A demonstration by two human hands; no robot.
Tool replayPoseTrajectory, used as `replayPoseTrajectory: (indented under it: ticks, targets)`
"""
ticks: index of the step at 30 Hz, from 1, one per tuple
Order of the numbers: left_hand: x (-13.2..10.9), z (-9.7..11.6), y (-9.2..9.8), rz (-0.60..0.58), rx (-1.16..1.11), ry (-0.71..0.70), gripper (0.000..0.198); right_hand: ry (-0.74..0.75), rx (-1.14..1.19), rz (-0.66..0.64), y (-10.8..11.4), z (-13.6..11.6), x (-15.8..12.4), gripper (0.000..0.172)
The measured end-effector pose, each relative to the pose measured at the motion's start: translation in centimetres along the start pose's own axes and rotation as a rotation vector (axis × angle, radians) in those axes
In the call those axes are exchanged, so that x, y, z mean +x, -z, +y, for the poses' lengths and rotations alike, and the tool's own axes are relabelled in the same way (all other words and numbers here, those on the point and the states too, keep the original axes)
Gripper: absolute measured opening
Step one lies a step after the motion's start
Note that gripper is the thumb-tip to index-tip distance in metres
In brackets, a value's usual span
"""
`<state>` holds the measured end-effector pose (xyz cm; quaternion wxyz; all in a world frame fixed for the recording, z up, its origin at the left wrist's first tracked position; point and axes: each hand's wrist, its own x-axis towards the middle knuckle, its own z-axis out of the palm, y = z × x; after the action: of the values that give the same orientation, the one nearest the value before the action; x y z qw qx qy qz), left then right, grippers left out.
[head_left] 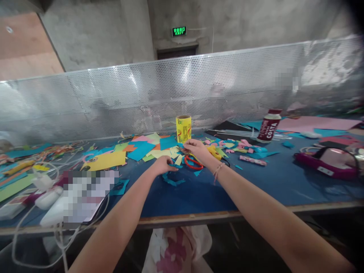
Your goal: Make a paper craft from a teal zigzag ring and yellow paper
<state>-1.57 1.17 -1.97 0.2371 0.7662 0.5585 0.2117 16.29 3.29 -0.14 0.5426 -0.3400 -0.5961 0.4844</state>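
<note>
My left hand [162, 166] is closed, fingers curled round the end of a crinkled blue paper strip [174, 182] that trails onto the blue table. A little higher and to the right, my right hand [196, 149] pinches a small piece of blue paper [180, 145]; its far fingers are partly hidden. Just below that hand lies a red loop that looks like a scissor handle [193, 163]. Beside my right wrist sits a yellow tool [215, 152], only partly visible. Loose paper scraps [141, 150] in blue, yellow, green and orange spread behind both hands.
A yellow roll [183, 129] stands upright at the back. To the right are a Costa bottle [269, 127], thin clear rods [234, 134] and a purple strapped device [327, 163]. White cables [17, 242] and a phone [91, 204] lie left. A perforated metal screen [119, 102] runs behind.
</note>
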Motion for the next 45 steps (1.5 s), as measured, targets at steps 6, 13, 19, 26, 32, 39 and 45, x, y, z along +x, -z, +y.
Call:
replayPoseTrajectory:
  ticks: [6,13,19,26,32,39,45]
  targets:
    - [0.0,0.9,-0.3,0.086,-0.422,-0.054,0.042,-0.085,0.103,-0.031,-0.4,0.1,-0.5,0.025]
    - [-0.4,2.4,0.1,0.302,-0.672,-0.146,0.026,-0.044,-0.068,-0.122,-1.0,1.0,-0.6,0.023]
    - [-0.3,1.9,0.2,0.358,-0.501,-0.185,0.016,0.165,-0.5,-0.172,-0.5,0.4,-0.6,0.02]
    - [-0.6,2.1,-0.3,0.208,-0.277,-0.264,0.008,0.219,-0.632,-0.216,0.1,-0.3,-0.5,0.022]
    - [-0.3,1.8,-0.8,0.22,-0.249,-0.223,0.014,0.127,-0.644,-0.233,0.5,-0.1,-0.4,0.021]
    - [-0.9,1.0,0.0,-0.084,-0.063,-0.168,0.038,0.179,-0.557,-0.044,0.8,0.2,0.0,0.013]
    - [-0.7,0.9,0.2,-0.1,-0.185,-0.138,0.02,0.221,-0.65,-0.019,0.7,0.1,-0.1,0.011]
